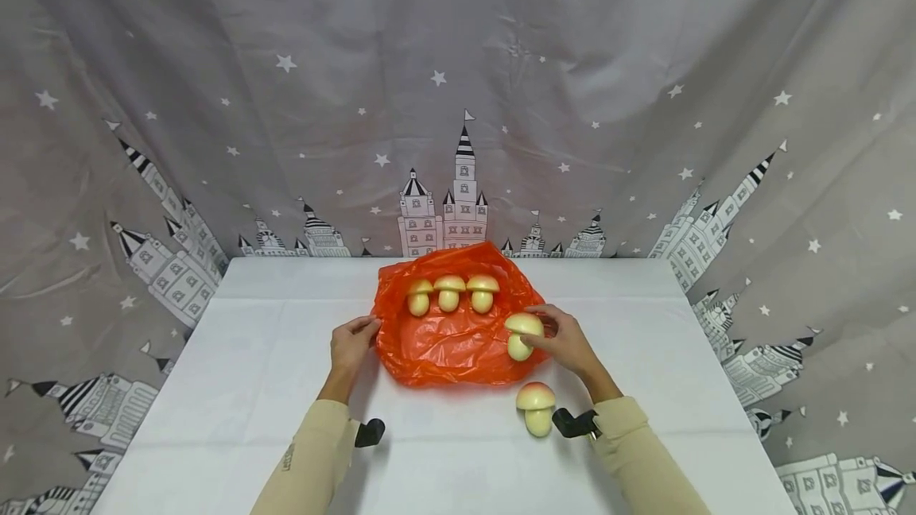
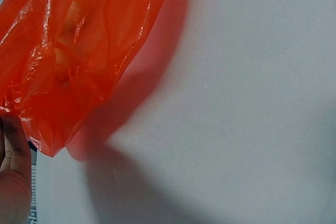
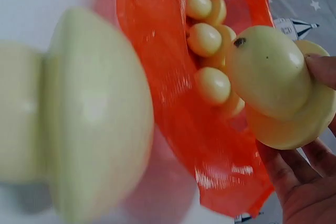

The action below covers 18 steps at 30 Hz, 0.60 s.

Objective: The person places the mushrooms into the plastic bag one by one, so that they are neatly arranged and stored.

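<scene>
A red plastic bag (image 1: 451, 344) lies with its mouth spread wide on the white table. Inside, along its back, three yellow toy mushrooms (image 1: 449, 292) stand in a row. My left hand (image 1: 352, 346) pinches the bag's left edge; the left wrist view catches only part of that hand (image 2: 13, 166) beside the red plastic. My right hand (image 1: 565, 338) holds another toy mushroom (image 1: 521, 326) over the bag's right side, thumb on one side and fingers on the other. In the right wrist view this mushroom (image 3: 270, 72) shows its stem end toward the camera.
One more toy mushroom (image 1: 536, 408), with a reddish cap, sits on the white table (image 1: 286, 356) in front of the bag, near my right wrist. Behind the table hangs a grey curtain (image 1: 458, 46) printed with castles and stars.
</scene>
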Each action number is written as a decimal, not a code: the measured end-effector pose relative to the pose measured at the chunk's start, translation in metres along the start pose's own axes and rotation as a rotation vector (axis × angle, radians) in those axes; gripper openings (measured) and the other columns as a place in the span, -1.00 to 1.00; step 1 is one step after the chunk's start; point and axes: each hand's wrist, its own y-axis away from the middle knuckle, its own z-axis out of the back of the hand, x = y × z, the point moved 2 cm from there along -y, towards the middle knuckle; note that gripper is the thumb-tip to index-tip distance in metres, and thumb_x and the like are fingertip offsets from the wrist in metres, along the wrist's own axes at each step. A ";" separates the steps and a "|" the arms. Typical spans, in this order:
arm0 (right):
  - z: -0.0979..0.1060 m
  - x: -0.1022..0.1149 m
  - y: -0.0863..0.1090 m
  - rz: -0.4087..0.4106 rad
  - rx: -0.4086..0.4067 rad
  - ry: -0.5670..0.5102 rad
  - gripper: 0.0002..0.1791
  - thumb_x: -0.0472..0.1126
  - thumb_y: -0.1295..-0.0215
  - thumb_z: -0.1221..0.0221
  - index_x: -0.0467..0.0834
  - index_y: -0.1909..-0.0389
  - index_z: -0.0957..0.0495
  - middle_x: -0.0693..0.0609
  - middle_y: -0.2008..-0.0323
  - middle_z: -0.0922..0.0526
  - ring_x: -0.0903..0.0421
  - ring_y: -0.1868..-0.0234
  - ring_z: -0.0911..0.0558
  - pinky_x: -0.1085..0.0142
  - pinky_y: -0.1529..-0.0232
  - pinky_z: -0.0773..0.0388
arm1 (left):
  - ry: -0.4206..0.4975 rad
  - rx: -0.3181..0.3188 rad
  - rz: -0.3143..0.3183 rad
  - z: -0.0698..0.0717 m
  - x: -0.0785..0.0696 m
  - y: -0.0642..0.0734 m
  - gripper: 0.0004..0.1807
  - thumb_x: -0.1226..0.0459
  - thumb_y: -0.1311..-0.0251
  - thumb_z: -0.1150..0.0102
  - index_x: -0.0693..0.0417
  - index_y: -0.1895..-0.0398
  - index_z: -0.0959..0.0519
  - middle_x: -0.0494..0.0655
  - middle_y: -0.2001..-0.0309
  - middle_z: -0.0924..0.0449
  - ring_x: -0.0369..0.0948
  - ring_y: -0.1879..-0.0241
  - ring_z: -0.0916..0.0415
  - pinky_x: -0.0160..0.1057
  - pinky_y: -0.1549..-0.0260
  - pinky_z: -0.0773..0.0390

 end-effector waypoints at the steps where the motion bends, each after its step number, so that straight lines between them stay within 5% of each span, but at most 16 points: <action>1: -0.002 0.005 0.000 0.005 0.001 -0.003 -0.47 -0.34 -0.13 -0.34 -0.35 -0.14 -0.47 -0.27 -0.07 -0.53 -0.19 -0.04 -0.56 0.05 -0.05 -0.55 | 0.003 0.001 -0.001 0.000 0.000 0.000 -0.67 0.29 -0.35 -0.10 0.36 -0.07 -0.55 0.24 0.02 -0.58 -0.32 0.31 -0.54 -0.51 0.32 -0.56; 6: -0.012 0.021 -0.003 0.029 0.006 -0.025 -0.47 -0.36 -0.14 -0.32 -0.40 -0.15 -0.45 -0.30 -0.07 -0.52 -0.20 -0.02 -0.56 0.03 -0.04 -0.55 | 0.004 0.000 -0.005 0.000 0.001 0.001 -0.67 0.29 -0.34 -0.12 0.36 -0.05 -0.56 0.22 0.06 -0.59 -0.32 0.34 -0.54 -0.50 0.35 -0.55; 18: -0.042 -0.001 -0.036 0.041 -0.019 0.004 -0.47 -0.21 -0.08 -0.39 -0.20 -0.12 -0.55 -0.10 -0.06 -0.58 -0.07 0.03 -0.59 0.13 0.06 -0.59 | -0.005 -0.013 -0.012 0.000 0.003 0.000 -0.66 0.28 -0.35 -0.11 0.36 -0.07 -0.55 0.25 0.00 -0.58 -0.27 0.27 -0.56 -0.29 0.11 -0.61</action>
